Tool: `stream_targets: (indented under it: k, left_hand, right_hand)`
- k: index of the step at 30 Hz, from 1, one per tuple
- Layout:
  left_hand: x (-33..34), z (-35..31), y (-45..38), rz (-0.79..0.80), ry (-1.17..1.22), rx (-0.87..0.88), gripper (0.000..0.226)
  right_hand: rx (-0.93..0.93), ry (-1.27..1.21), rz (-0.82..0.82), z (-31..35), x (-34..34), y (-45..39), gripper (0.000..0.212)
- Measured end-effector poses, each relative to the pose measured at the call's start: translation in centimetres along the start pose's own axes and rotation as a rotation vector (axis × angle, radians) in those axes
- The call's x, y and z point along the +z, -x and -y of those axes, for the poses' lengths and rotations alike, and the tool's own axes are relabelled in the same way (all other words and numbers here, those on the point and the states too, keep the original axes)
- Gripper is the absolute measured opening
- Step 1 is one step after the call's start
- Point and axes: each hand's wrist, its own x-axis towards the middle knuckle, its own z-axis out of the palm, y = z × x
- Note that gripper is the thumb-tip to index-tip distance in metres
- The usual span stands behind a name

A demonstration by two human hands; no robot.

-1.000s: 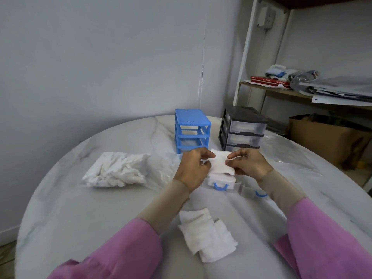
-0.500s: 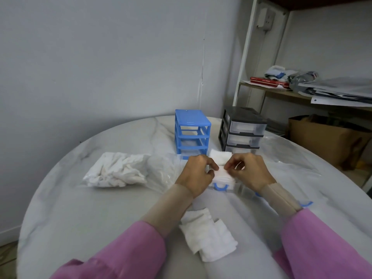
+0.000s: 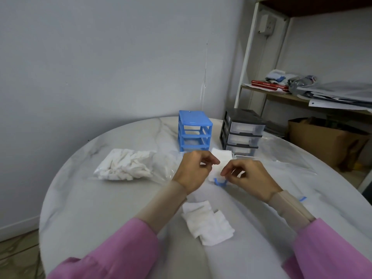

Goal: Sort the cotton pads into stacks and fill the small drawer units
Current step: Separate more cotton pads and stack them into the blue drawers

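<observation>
Both hands have let go: the left hand [image 3: 193, 170] and right hand [image 3: 247, 176] hover loosely curled, holding nothing. Between them, the pads [image 3: 216, 171] now sit in the pulled-out drawer [image 3: 220, 181]; the empty blue unit [image 3: 194, 130] stands just beyond. The drawer looks ready to slide back in.

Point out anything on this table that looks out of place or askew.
The blue drawer unit has empty slots; a drawer with a blue handle sits out on the table between the hands. The near pad pile lies askew, not squared.
</observation>
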Motion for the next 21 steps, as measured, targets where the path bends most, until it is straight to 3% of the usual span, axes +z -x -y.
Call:
stream_targets:
  k: [8,11,14,21]
  left_hand:
    - [-2.4,-0.3,4.2,0.211,-0.048,0.023,0.023]
    - [-3.1,0.0,5.8,0.330,-0.086,0.006,0.018]
    - [-3.5,0.3,6.7,0.404,-0.163,-0.048,0.029]
    - [-3.7,-0.1,6.8,0.430,-0.267,-0.117,0.050]
  right_hand:
    - [-0.053,-0.048,0.348,2.9,0.7,3.4,0.016]
    - [-0.019,0.014,0.417,3.3,1.1,4.3,0.034]
    - [-0.008,0.069,0.409,3.5,1.6,4.8,0.046]
    - [0.067,0.004,0.385,3.8,1.7,5.1,0.039]
